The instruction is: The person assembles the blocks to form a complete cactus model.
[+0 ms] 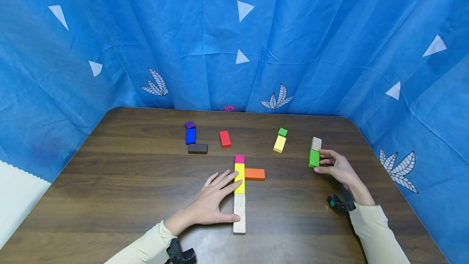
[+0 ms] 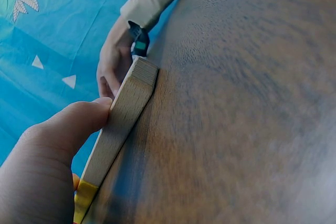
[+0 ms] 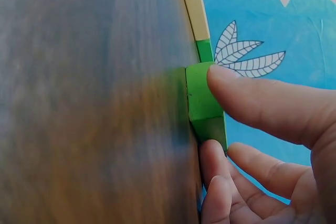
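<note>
My left hand (image 1: 212, 201) lies spread over a straight row of blocks, its fingertips on the yellow block (image 1: 239, 188) and its thumb on the pale wooden block (image 1: 239, 207). A pink block (image 1: 239, 159) caps the far end of this row, and an orange block (image 1: 255, 174) juts out to the right from the yellow one. Over at the right, my right hand (image 1: 338, 168) pinches a green block (image 3: 202, 95), with the thumb at its near end and fingers along its right side. A short pale block (image 1: 316, 143) sits against that green block's far end.
Toward the back left are purple (image 1: 189, 124), blue (image 1: 191, 136) and black (image 1: 198, 148) blocks. A red block (image 1: 225, 139) lies near the middle. Light yellow (image 1: 279, 144) and small green (image 1: 282, 132) blocks sit farther right. A blue curtain (image 1: 205, 44) hangs behind the table.
</note>
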`<action>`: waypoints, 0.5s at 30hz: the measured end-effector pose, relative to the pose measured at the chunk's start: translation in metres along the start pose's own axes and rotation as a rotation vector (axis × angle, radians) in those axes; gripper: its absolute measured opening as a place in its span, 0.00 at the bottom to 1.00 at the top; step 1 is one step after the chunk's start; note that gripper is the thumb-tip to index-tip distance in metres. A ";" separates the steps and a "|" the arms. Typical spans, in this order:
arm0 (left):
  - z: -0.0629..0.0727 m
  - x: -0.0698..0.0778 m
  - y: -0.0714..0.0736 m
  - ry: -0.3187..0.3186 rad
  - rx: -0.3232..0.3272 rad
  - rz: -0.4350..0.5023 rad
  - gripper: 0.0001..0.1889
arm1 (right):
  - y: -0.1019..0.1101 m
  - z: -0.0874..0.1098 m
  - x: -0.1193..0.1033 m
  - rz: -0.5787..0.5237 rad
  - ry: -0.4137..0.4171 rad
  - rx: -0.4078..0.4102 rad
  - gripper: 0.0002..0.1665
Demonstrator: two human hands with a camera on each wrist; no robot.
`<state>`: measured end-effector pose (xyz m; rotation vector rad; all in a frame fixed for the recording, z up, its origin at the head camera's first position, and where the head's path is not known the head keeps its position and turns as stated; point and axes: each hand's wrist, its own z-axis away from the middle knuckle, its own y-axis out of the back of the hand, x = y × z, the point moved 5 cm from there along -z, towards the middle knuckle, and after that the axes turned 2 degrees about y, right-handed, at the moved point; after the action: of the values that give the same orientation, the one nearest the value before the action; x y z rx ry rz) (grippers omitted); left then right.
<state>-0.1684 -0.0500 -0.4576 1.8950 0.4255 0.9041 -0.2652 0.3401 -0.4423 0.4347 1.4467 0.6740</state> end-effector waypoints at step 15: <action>0.000 -0.002 -0.002 -0.010 0.017 -0.021 0.47 | -0.002 0.000 0.001 -0.024 0.005 0.023 0.42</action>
<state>-0.1696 -0.0501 -0.4605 1.9061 0.4479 0.8790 -0.2648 0.3395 -0.4439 0.4330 1.4633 0.6405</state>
